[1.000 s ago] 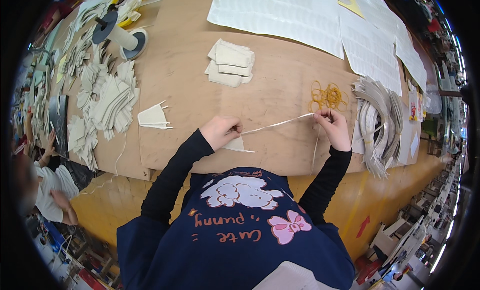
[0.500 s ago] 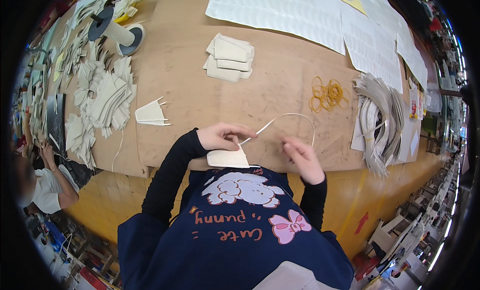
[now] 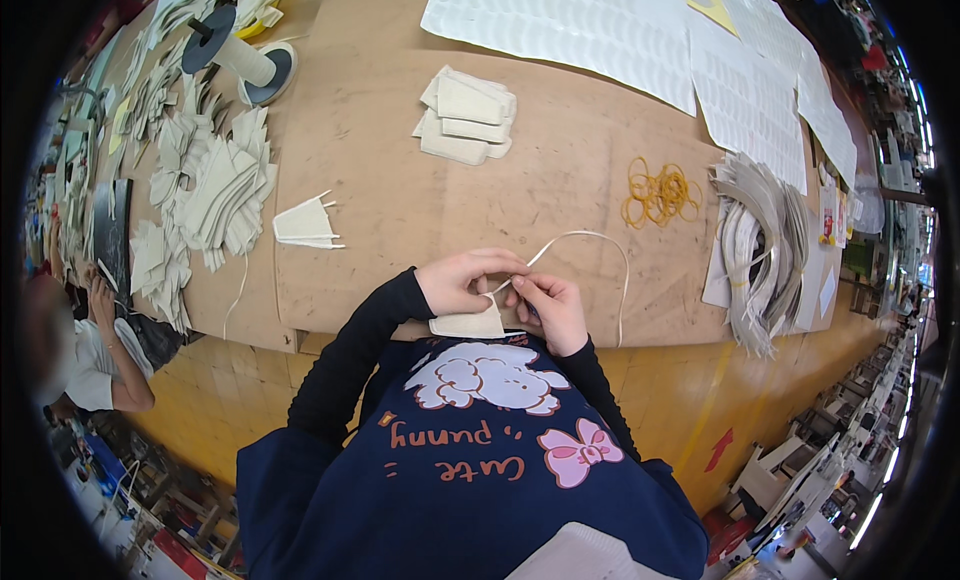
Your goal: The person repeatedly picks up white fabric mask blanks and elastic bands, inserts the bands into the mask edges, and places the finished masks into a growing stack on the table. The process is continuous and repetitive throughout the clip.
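At the table's near edge, my left hand (image 3: pixel 462 282) grips a cream, tapered fabric piece (image 3: pixel 467 325) between thumb and fingers. A thin cream cord (image 3: pixel 625 270) runs from its upper corner and loops out over the table to the right. Close against the left fingertips, my right hand (image 3: pixel 553 305) is closed in a pinch on the cord where it meets the piece; the exact contact is partly hidden by the fingers. Further left lies a similar piece (image 3: pixel 303 224) with short cord ends sticking out. Beyond my hands rests a small stack of plain fabric pieces (image 3: pixel 468 120).
Large heaps of cut fabric pieces (image 3: pixel 222 200) cover the left side, behind them a spool (image 3: pixel 243 62). Yellow rubber bands (image 3: pixel 660 193) and a bundle of pale strips (image 3: pixel 750 270) lie right. White sheets (image 3: pixel 560 30) line the back. A co-worker's hand (image 3: pixel 102 305) shows far left.
My right hand has come left from beside the cord loop to meet my left hand and pinch the cord. My left hand and the fabric piece have shifted slightly right.
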### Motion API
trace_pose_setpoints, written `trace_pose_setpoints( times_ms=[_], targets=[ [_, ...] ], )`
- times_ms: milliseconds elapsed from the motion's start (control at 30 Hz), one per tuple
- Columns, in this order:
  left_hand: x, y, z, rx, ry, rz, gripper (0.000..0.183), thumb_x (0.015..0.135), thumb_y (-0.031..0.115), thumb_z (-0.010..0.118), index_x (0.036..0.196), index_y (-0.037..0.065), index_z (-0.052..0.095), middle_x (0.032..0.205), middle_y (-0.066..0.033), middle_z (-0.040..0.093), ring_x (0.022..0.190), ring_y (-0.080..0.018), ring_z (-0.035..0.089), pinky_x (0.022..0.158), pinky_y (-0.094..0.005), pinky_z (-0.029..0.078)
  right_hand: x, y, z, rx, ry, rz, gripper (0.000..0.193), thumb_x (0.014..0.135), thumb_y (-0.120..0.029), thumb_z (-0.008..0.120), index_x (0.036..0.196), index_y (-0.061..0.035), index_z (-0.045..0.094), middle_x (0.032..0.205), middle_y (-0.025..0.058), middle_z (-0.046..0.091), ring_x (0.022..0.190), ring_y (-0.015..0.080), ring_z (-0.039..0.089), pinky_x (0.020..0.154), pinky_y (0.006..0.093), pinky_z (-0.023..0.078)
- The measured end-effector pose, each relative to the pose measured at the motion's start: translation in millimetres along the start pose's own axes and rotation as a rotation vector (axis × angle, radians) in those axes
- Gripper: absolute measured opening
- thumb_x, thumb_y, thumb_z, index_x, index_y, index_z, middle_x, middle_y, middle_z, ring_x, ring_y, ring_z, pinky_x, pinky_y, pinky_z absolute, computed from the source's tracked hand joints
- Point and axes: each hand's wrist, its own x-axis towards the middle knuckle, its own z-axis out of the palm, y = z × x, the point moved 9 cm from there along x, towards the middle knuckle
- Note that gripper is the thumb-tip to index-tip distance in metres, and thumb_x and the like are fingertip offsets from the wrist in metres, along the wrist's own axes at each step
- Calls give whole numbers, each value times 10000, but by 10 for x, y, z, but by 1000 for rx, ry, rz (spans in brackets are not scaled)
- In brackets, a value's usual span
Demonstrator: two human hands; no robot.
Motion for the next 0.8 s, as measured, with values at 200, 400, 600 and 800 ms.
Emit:
trace_pose_setpoints(
  times_ms=[200,400,600,800],
  targets=[
    [-22,-31,-4,-40,14,-15,654,789,-57,569,1421,101,511,1383,-49,489,812,-92,495,729,-228,455,10,4,-8,6,35,-13,169,957,-177,662,905,-21,697,741,-3,648,558,27,479,472,179,322],
    [-19,-33,8,-75,-11,-29,673,794,-70,578,1436,117,495,1395,-36,476,808,-85,493,724,-219,454,10,-19,-38,15,23,-7,153,950,-160,668,901,-19,697,729,5,638,535,33,458,459,189,301],
    [-65,0,-36,-169,29,-73,679,791,-70,587,1436,119,494,1426,-21,461,765,-83,494,701,-217,458,-89,-81,-91,-51,53,64,177,933,-139,678,1026,12,680,815,27,654,578,27,452,498,192,331],
    [-87,128,-35,12,-50,29,653,737,-90,524,1364,87,557,1302,-59,565,754,-116,532,681,-244,461,-285,-892,-86,-575,174,-588,377,847,15,672,1221,-22,649,1129,52,654,688,35,498,584,197,395]
  ],
)
